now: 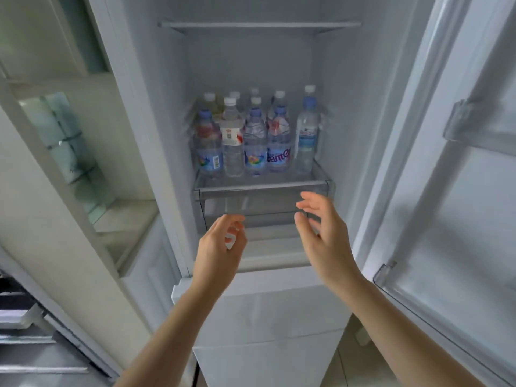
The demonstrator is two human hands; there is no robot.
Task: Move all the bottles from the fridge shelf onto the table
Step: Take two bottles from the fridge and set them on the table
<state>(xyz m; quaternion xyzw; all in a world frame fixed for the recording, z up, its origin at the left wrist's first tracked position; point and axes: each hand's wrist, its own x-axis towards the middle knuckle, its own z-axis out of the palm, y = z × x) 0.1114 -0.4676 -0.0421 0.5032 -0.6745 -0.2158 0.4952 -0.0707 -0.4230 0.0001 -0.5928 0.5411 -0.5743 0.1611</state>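
Head view, looking into an open white fridge [251,65] with its door [458,191] swung out to the right. Clear plastic water bottles with white and blue caps [255,141] stand upright on the glass fridge shelf [262,187], packed toward the shelf's back and middle; at least two rows. Front row, left to right: blue-labelled bottle with blue cap [208,146] near the shelf's left edge; clear ribbed bottle with white cap and a white-and-red label [232,138] touching or just beside it; two more blue-labelled bottles at centre; a taller bottle with pale blue label [307,132] near the shelf's right edge, slightly apart from the rest. Rear row mostly hidden, only white caps and shoulders showing; exact count cannot be told. Left hand [220,247] raised below and in front of the shelf's front edge, left of centre, fingers loosely curled, holding nothing. Right hand [324,233] a little higher, below the shelf's front right corner, fingers spread and relaxed, thumb apart, holding nothing. Neither hand touches a bottle or the shelf; all bottles sit above and behind both hands. Bare upper glass shelf [259,25] sits well above the bottles. Transparent drawer [251,210] lies directly under the bottle shelf, behind the fingertips. Closed white lower fridge door [265,317] sits below the wrists. Cream cabinet with frosted glass panels [64,141] stands left of the fridge. Image soft with blur; label print only partly legible.
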